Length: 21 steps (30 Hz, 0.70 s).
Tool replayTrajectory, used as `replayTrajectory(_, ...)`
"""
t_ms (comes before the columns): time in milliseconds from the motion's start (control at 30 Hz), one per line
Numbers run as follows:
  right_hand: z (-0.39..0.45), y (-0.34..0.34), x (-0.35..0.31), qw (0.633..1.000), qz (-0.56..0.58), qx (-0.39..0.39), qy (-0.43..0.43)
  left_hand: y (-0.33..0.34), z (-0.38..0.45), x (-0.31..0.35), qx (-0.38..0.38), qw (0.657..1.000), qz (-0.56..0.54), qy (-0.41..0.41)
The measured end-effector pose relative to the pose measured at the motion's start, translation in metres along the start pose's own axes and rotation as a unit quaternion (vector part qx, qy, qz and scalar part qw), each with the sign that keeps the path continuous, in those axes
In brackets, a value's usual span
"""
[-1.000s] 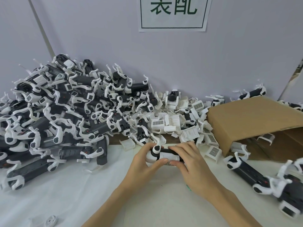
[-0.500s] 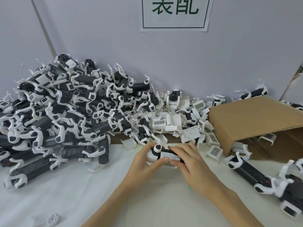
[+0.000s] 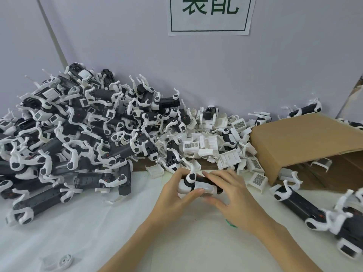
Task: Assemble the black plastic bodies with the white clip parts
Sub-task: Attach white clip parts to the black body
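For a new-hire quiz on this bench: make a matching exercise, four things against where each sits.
Things:
1. cardboard box
2. heap of assembled units
3. paper sign
4. black body with white clip

Places:
A. on the wall, top centre
B. held in both hands, left hand and right hand
C. on its side at the right
D. piled at the left

Pairs: 1-C, 2-D, 3-A, 4-B

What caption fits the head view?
Both hands, left hand and right hand, grip a black body with white clip before a heap of assembled units.
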State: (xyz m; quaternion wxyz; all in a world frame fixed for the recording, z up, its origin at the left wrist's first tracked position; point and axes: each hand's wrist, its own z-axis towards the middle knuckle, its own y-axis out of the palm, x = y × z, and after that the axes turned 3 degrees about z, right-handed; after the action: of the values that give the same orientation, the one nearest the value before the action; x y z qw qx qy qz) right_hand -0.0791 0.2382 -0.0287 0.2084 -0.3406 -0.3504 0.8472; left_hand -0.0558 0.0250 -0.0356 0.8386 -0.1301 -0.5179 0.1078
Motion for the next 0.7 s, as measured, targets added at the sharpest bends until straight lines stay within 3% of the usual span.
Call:
replayTrajectory(433,0.006,-0.003,0.0,0.999,-0.03,0.025,-0.007,0.004,-0.003,0.0,0.019,0.999,0.034,0.008)
replayTrajectory(600,0.001,0.003,-0.01,0.998,-0.047,-0.007,-0.039,-0.001,0.005,-0.003,0.081,0.99,-0.062,-0.102)
replayTrajectory(700,0.001,0.006,-0.016,0.995,-0.07,0.012,-0.067,-0.003,0.006,-0.006,0.085,0.978,-0.109,-0.154)
